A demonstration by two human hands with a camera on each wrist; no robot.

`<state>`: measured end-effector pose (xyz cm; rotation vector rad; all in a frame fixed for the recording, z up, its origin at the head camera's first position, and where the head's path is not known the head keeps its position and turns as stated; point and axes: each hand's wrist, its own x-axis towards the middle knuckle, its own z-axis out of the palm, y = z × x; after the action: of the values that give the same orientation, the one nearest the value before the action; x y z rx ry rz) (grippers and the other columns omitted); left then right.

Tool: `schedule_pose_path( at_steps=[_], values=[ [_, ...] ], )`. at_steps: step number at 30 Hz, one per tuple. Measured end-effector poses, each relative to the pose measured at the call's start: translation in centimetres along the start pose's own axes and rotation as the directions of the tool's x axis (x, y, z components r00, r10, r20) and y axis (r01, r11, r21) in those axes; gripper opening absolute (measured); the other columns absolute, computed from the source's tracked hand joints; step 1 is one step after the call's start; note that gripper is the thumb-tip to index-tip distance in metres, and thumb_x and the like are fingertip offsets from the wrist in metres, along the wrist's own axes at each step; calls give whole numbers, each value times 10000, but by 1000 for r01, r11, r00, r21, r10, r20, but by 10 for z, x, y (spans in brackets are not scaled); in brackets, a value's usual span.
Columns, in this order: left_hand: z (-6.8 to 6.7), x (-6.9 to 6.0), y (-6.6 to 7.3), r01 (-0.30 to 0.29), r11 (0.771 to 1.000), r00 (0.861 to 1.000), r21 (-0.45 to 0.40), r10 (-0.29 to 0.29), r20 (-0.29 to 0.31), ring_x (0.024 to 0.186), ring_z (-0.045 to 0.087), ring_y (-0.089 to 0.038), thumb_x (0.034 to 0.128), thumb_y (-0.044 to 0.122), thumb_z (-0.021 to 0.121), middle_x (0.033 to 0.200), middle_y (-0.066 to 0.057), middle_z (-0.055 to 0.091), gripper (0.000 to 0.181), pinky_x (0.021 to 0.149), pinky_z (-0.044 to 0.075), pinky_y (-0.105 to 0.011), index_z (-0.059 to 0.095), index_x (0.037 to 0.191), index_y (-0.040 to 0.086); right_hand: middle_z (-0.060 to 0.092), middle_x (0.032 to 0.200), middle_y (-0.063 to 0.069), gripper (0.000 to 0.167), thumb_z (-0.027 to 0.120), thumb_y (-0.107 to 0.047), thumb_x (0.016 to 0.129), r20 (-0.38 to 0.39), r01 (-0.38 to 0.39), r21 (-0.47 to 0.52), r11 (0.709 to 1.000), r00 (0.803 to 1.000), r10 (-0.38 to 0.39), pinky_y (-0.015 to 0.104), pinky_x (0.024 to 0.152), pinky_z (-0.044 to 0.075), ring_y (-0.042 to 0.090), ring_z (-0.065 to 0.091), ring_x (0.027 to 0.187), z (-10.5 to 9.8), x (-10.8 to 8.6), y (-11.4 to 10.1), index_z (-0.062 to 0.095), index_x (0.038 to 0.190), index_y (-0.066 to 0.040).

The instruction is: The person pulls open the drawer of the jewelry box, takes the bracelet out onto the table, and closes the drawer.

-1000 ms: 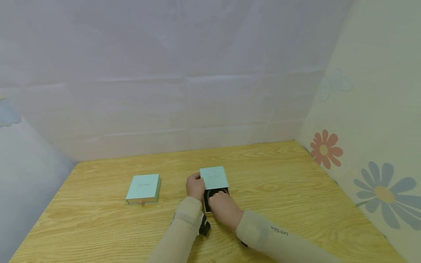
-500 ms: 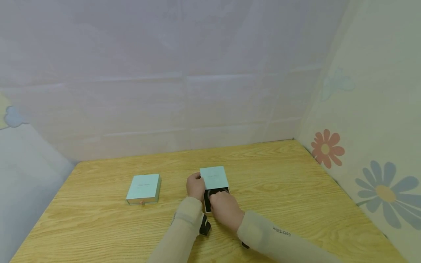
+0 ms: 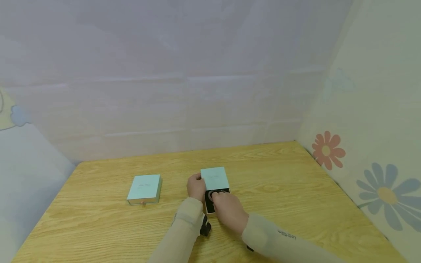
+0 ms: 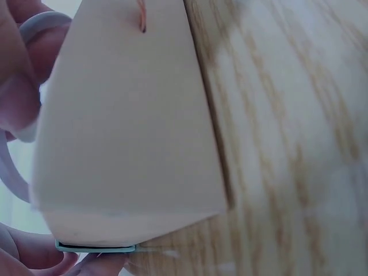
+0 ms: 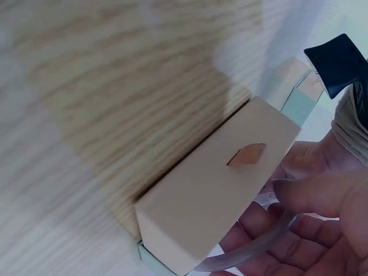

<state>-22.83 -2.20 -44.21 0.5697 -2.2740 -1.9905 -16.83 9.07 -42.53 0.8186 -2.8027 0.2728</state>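
Observation:
A pale mint drawer box (image 3: 214, 178) lies on the table with its drawer (image 3: 210, 209) pulled out toward me, showing a dark inside. My left hand (image 3: 196, 187) holds the box's sleeve at its left side. My right hand (image 3: 230, 211) is over the drawer and pinches a pale, translucent bangle (image 5: 253, 248) between thumb and fingers. The bangle stands partly above the drawer's wall; its lower part is hidden. An orange pull tab (image 5: 248, 154) shows on the drawer's front in the right wrist view.
A second mint box (image 3: 144, 187), shut, with a small orange tab, lies to the left on the wood-grain table (image 3: 98, 223). A plain pale wall sheet (image 3: 184, 91) stands behind, and a flower-printed sheet (image 3: 371, 109) on the right. Black camera mounts (image 3: 205, 225) sit at the wrists.
My right hand has shifted slightly right and toward me, so more of the bangle and the drawer's dark inside shows. The left hand stays on the box, which keeps its place.

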Motion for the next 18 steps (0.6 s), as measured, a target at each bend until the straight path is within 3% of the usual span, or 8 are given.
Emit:
schedule_pose_path(
  at_steps=[6,11,13,15,18],
  values=[
    [2,2,-3,-26,999,1000,-20,26,-18,985,566,-387,953,-50,411,1251,-268,570,380,642,441,-341,561,1300,-91,641,738,63,111,743,35,813,-2,32,-24,999,999,-32,240,530,490,172,618,633,-3,-3,5,649,830,-22],
    [3,0,0,-47,998,998,-31,47,-29,1118,548,-417,944,-59,424,1207,-272,591,359,865,498,-452,590,1260,-101,697,888,99,170,747,79,792,-20,47,11,999,999,-47,262,615,541,212,675,761,-9,-3,10,669,916,-7],
    [2,-1,2,-33,999,999,-39,32,-21,1152,529,-419,952,-60,424,1237,-272,577,363,886,484,-467,572,1281,-104,685,841,97,113,734,47,823,-38,49,29,998,998,-48,250,587,527,201,669,728,-11,-3,12,658,881,-14],
    [1,-3,4,-29,999,1000,-33,28,-13,1146,531,-414,961,-54,421,1260,-274,564,366,770,497,-416,554,1298,-108,668,778,90,91,691,44,861,-64,54,46,997,997,-51,228,551,500,181,656,677,-14,-3,14,642,826,-23],
    [0,-3,5,-17,1000,1000,-16,17,-2,1151,530,-405,977,-42,420,1300,-275,538,372,606,411,-322,525,1328,-105,614,683,72,139,685,36,870,-75,50,75,996,996,-44,208,495,441,150,600,579,-18,-3,17,610,773,-31]
  ],
)
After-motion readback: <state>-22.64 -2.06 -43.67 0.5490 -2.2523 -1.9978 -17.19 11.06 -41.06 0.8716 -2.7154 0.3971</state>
